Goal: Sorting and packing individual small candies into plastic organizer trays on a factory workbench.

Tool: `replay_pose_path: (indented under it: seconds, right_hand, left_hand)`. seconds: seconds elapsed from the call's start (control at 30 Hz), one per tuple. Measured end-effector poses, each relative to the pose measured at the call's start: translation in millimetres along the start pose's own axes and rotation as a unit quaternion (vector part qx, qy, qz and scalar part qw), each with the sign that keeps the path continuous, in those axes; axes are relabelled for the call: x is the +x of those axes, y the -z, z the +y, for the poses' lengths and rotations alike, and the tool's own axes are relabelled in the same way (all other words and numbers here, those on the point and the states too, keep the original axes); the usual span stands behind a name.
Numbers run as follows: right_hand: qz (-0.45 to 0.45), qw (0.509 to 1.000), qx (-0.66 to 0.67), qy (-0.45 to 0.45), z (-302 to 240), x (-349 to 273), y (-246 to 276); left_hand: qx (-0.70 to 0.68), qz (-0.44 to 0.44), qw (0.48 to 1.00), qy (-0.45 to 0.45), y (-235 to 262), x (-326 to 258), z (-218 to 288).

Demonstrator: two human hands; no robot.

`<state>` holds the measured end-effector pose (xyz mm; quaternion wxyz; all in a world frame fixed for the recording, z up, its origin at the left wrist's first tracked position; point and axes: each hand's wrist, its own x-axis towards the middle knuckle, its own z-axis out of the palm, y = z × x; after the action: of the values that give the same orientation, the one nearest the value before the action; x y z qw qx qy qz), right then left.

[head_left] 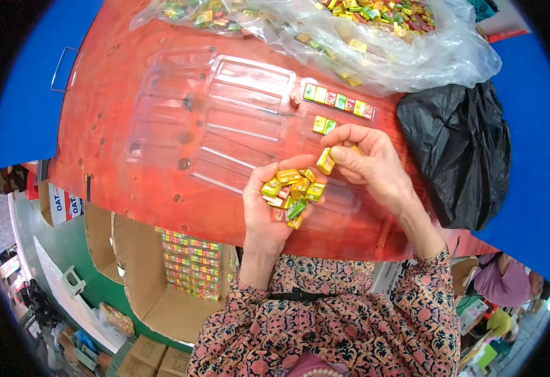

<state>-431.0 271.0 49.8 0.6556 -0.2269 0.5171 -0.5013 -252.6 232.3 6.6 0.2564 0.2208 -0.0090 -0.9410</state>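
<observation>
My left hand [264,217] is cupped palm up around a heap of small wrapped candies [291,188], mostly yellow with some green and red. Just above and right of it, my right hand [372,160] pinches one yellow wrapped candy [326,161] between thumb and fingertips. Beyond the hands lies a clear plastic tray [250,78] with long compartments. One compartment at its right end holds a full row of candies [339,102]. Nearer to me, another holds a pair of yellow and green candies [324,125]. A lone dark red candy [295,101] lies left of the full row.
A large clear plastic bag [438,60] full of loose candies spreads along the far side of the red table [99,125]. At right lies a black plastic bag [457,151]. Below the table's near left edge, an open cardboard box [143,270] contains packed candy trays [193,264].
</observation>
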Motion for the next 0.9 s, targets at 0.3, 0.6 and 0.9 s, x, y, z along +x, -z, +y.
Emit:
replay_pose_path:
  seconds: [0.3,0.6,0.9]
  right_hand:
    - [0.070,0.807,-0.404,0.424,22,-9,-10]
    - [0.092,0.759,-0.465,0.446,26,-16,-9]
    - [0.297,0.683,-0.497,0.445,-55,-36,39]
  left_hand:
    - [-0.008,0.002,1.000,-0.005,-1,-2,-2]
    - [-0.023,0.038,0.999,-0.010,-7,0,-5]
    - [-0.010,-0.014,1.000,-0.015,-5,2,-9]
